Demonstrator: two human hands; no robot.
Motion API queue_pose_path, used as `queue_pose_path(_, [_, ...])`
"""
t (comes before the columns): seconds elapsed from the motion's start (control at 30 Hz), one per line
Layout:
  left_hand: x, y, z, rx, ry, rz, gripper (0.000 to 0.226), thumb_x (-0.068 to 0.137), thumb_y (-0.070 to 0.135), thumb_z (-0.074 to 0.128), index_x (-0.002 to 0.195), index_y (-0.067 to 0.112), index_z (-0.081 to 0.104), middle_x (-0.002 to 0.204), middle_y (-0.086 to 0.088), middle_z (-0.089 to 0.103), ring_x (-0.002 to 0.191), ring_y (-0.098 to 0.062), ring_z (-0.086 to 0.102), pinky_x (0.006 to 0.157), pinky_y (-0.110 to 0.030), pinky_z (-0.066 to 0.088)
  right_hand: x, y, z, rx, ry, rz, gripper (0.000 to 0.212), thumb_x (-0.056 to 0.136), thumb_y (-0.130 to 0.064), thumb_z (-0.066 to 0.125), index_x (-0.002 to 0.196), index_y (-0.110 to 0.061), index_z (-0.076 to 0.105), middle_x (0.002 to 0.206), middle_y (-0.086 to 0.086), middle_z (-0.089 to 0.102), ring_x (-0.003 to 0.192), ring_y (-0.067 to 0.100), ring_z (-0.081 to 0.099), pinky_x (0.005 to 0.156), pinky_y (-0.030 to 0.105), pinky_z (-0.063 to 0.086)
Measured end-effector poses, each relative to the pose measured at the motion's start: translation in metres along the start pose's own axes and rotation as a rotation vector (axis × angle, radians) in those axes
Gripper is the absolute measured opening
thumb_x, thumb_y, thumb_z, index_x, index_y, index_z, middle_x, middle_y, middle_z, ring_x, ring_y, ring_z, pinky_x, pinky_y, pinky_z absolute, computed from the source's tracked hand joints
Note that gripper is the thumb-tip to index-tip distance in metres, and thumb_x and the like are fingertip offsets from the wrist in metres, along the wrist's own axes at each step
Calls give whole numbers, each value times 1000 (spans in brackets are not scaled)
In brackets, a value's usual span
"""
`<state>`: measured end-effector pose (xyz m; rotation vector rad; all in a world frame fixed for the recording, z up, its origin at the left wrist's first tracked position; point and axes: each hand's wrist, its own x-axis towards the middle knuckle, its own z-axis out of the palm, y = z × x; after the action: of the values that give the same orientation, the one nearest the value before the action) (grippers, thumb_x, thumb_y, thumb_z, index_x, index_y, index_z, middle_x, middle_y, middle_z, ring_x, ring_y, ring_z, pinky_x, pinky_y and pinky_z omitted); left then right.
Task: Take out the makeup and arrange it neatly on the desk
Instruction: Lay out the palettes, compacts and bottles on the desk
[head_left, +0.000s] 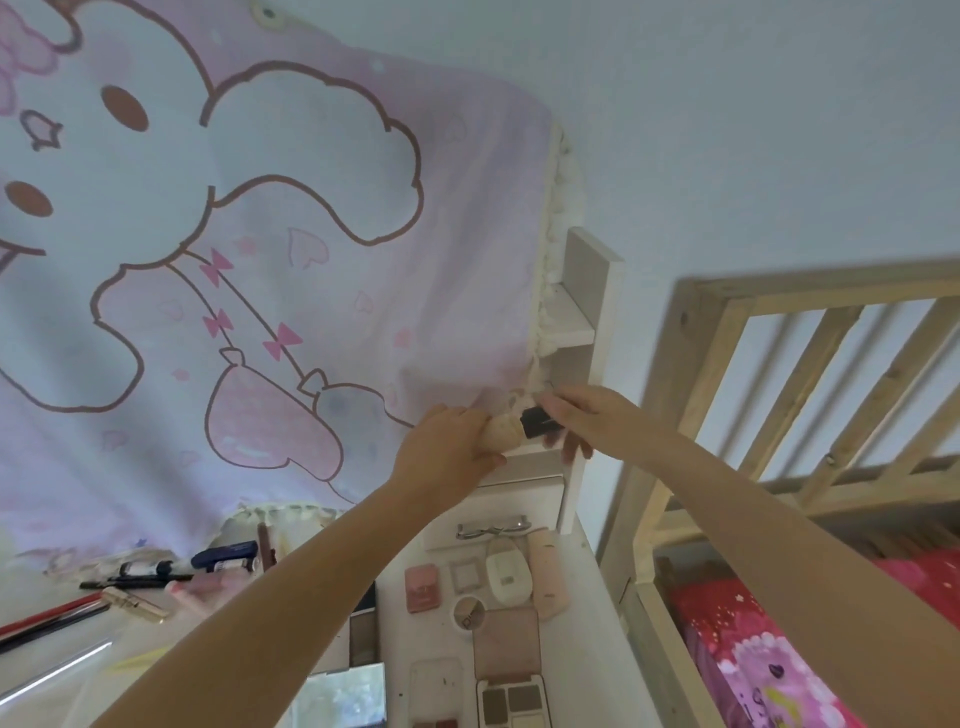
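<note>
**Both hands on a beige tube at the shelf**

Pale wall behind, with a pink cartoon-rabbit cloth (234, 291) hanging over the white tabletop (395, 587). Left hand (447, 447) grips a beige makeup tube (503, 431), fingers curled round it; right hand (576, 415) pinches its black cap (540, 422). Compacts and an eyeshadow palette (510, 701) lie in rows below, near the tabletop's right edge, beside a wooden bed rail (727, 374).

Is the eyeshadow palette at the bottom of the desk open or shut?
Open: the eyeshadow palette shows its grey and brown pans, uncovered, on the desk.
</note>
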<state>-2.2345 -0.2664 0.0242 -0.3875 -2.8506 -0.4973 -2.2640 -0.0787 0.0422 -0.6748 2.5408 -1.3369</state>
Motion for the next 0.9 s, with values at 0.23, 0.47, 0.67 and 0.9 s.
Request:
queue_pose_path(0.23, [-7,10,16,-254,-113,-84,26,81,30,62,104,17,57,87,4,57,78,-13,53,69,-23,42,-17,13,0,16,17,-39,47,80,-22,65,111,-45,39,100,-22,54,88,-7,57,71,10,47])
queue_pose_path(0.47, [-32,16,68,-1184,-392,-359,15,90,2,48,103,7,55,81,2,54,65,0,58,61,-13,49,-49,82,25,238,88,231,32,84,-17,61,111,-29,49,91,-13,63,82,3,61,76,21,51])
queue_pose_path(0.67, [-53,31,129,-1359,-577,-463,32,95,7,37,127,4,40,100,0,54,92,-12,53,85,-25,45,-81,128,78,193,-21,385,26,76,-14,71,100,-19,62,87,-12,61,81,2,58,70,6,45])
queue_pose_path(0.9, [-65,46,174,-800,-627,-212,26,96,10,39,119,3,50,106,2,52,86,9,51,69,6,31,-113,171,110,247,190,545,25,66,-10,77,88,-8,64,73,-2,59,67,6,51,61,11,37])
